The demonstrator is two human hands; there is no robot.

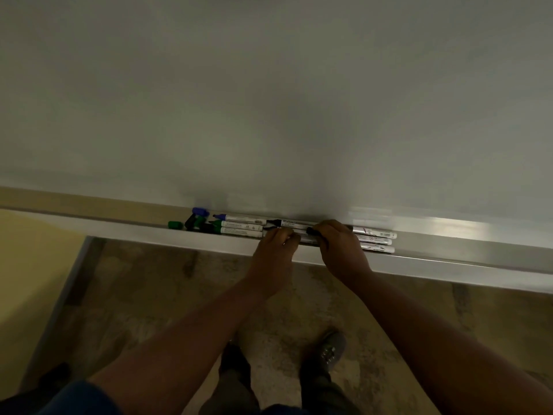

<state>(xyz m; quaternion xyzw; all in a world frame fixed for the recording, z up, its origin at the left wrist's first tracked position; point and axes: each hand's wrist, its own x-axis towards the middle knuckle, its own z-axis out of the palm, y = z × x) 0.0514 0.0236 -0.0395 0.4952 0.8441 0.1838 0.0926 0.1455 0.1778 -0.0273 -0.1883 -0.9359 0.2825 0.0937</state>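
Several white-barrelled markers lie side by side in the whiteboard's metal tray (449, 259). Uncapped blue marker (239, 218) and green markers (239, 226) point left, with loose blue cap (200, 211), green cap (175, 225) and dark caps (194, 222) beyond their tips. My left hand (276, 244) reaches over the tray's front lip and pinches a marker barrel. My right hand (338, 244) grips a black cap (312, 231) close to that marker's end. Three more markers (375, 241) stick out to the right from under my right hand.
The whiteboard (269, 100) fills the upper view. A yellow wall (30, 265) is at the left. Below the tray is mottled floor (149, 295), with my shoes (329, 351) on it.
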